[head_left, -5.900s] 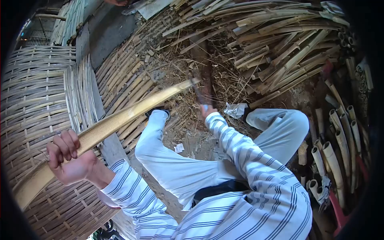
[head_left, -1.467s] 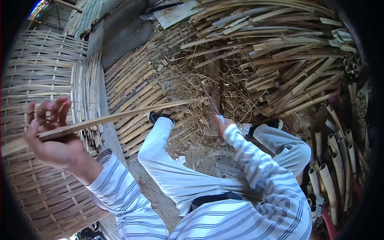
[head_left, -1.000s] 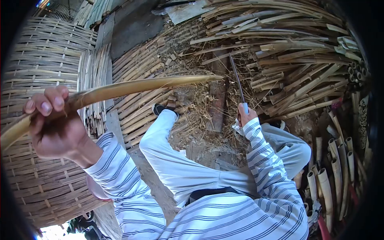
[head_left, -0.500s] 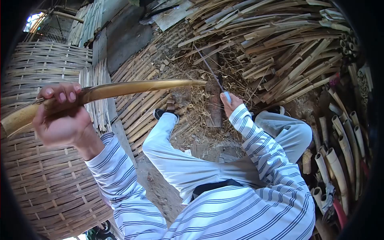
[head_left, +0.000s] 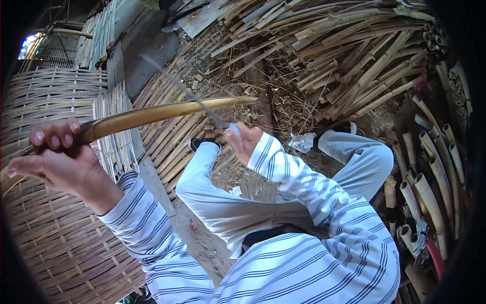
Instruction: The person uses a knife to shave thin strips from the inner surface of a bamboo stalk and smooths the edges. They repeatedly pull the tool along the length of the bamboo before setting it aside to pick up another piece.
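Observation:
A long, curved piece of split bamboo (head_left: 152,114) reaches from the left edge to the middle of the view. My left hand (head_left: 63,157) grips it near its left part, fingers over the top and thumb pointing left. In my right hand (head_left: 244,142) is a long thin knife (head_left: 190,95) with a light blue handle, its blade blurred and slanting up to the left, across the bamboo in the view. The bamboo's far end lies by a dark wooden block (head_left: 265,114) on the ground.
Split bamboo (head_left: 369,66) is heaped at the upper right, and upright bamboo pieces (head_left: 433,202) stand at the right. Woven bamboo panels (head_left: 66,233) are on the left. Shavings (head_left: 288,96) litter the ground beyond my legs.
My right hand has moved left and toward me with the knife, whose blade has swung left over the bamboo. My left hand has shifted slightly left, its thumb now stretched out.

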Tool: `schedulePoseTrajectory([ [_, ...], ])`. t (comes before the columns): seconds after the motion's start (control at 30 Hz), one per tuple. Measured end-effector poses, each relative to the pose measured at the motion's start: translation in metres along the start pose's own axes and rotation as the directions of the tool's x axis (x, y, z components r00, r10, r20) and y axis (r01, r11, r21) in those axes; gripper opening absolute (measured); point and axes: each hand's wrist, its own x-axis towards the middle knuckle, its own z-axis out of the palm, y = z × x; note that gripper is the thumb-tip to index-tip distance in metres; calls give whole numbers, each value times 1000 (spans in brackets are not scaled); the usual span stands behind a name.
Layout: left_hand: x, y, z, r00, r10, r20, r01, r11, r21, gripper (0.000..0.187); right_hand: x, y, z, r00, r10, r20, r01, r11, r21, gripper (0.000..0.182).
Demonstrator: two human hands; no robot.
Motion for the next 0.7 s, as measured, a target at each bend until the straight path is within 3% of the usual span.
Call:
schedulePoseTrajectory([
  [0.03,1,-1,-3,1000,-11,-24,11,1000,3,64,5,22,9,992,126,22,-126,992,-20,44],
  [0.07,3,-1,-4,999,-15,-46,15,1000,-2,64,17,86,44,976,59,-210,-74,995,-61,49],
  [0.1,2,0,-4,999,-23,-28,22,1000,-11,64,34,144,53,974,208,-85,-222,946,-237,52],
  [0.13,-1,2,-4,999,-35,-14,34,999,-19,64,46,198,57,952,306,-12,-300,922,-247,57],
  [0.17,-3,4,-4,999,-48,10,49,998,-27,64,33,194,35,927,373,-50,-370,879,-301,62],
  [0.23,-3,7,-7,998,-29,52,32,998,-52,64,31,192,23,894,447,-22,-442,874,-204,52],
  [0.3,-1,0,-7,1000,-1,0,1,1000,-10,63,20,193,35,971,238,-37,-236,911,-338,40],
  [0.33,2,-2,-11,1000,-14,2,15,1000,-7,63,26,183,45,997,-59,-50,25,862,-507,37],
  [0.43,15,-11,-18,1000,-2,-31,1,1000,-5,61,17,63,15,999,-8,-48,8,1000,-4,41],
  [0.53,20,-17,-22,991,-6,-131,5,1000,-8,61,31,48,22,989,-129,-75,134,988,74,44],
  [0.57,21,-18,-21,989,-14,-147,13,1000,-7,60,33,50,27,970,-188,-154,188,982,-12,45],
  [0.67,33,-24,-47,998,-38,-43,35,997,-74,59,44,100,57,964,213,-159,-228,970,-83,46],
  [0.7,28,-25,-40,994,-12,-108,6,999,-53,59,56,144,74,931,289,-224,-322,938,-130,46],
])
